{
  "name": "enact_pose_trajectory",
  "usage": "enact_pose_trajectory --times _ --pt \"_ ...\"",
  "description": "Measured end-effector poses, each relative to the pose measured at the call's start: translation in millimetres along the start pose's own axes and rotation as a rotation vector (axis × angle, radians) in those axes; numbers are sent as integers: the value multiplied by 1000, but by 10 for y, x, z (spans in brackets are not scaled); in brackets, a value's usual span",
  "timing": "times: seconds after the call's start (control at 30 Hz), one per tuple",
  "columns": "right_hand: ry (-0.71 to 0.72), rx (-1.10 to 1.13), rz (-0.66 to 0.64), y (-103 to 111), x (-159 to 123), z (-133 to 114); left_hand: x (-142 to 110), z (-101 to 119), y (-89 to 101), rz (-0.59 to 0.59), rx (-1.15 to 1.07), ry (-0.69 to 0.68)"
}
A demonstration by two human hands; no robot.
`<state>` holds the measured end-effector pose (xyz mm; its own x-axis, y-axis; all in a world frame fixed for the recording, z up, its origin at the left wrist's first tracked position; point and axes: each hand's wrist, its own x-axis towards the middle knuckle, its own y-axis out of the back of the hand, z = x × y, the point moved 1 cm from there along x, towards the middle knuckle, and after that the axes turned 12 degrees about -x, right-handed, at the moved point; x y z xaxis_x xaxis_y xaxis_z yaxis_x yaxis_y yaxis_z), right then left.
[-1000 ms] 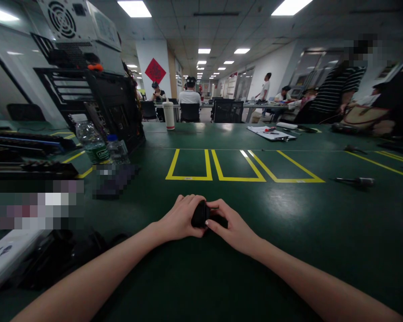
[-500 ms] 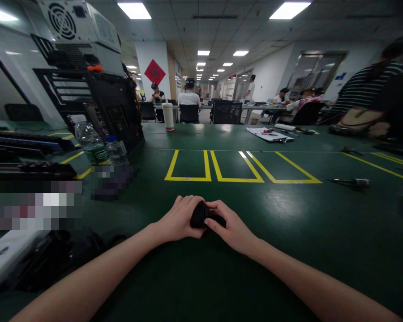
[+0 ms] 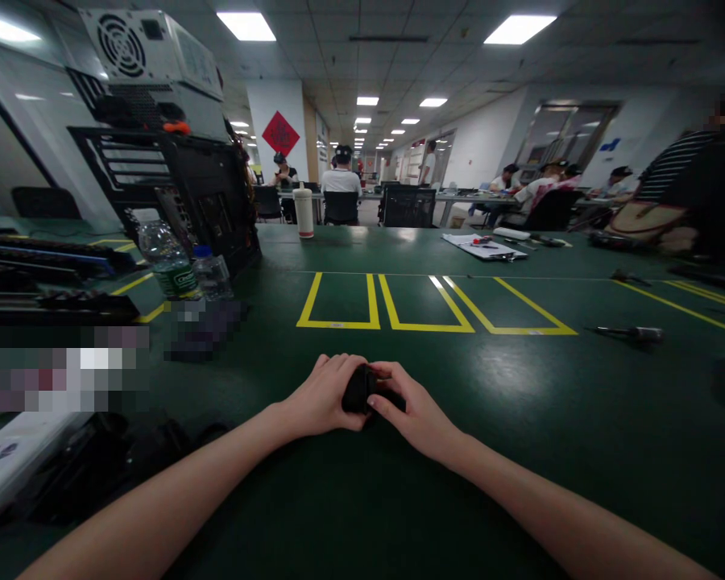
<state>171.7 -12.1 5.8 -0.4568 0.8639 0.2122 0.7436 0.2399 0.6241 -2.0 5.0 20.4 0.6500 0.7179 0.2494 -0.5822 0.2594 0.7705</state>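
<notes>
A small, dark, rounded object [image 3: 356,391] sits between my two hands, low over the green table [image 3: 362,499]; its kind is hard to make out. My left hand [image 3: 326,395] wraps round its left side, fingers over the top and thumb along the near edge. From the right, my right hand [image 3: 411,407] pinches its end with fingertips and thumb. Part of the object is hidden by the fingers. Beyond the hands, yellow tape outlines [image 3: 426,328] mark the table top.
On the left stand a computer case [image 3: 199,189] with a power supply [image 3: 157,60] on it, water bottles [image 3: 172,270], and a white box [image 3: 18,459]. A screwdriver [image 3: 634,333] lies right; a clipboard [image 3: 486,247] and white cup [image 3: 303,211] are farther back. People sit beyond.
Both hands keep nearly the same hold on the dark object. The view has shifted very slightly, and in the background the standing person in white and the person in stripes have moved.
</notes>
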Motion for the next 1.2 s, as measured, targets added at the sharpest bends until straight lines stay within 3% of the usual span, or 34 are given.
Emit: enact_pose_trajectory --times 0.2,0.37,0.63,0.97,1.2 --pt "33 -11 -39 23 -17 -34 -7 8 13 -18 8 3" --pt "58 1 8 -2 -3 5 -4 -24 -20 15 15 -14" --pt "-14 16 -12 -6 4 -5 -10 20 18 -21 -4 -6" --pt "61 34 -25 18 -2 -25 -6 -34 -32 21 17 -11" --pt "12 56 -6 -6 7 -8 -14 -35 -32 26 -4 1"
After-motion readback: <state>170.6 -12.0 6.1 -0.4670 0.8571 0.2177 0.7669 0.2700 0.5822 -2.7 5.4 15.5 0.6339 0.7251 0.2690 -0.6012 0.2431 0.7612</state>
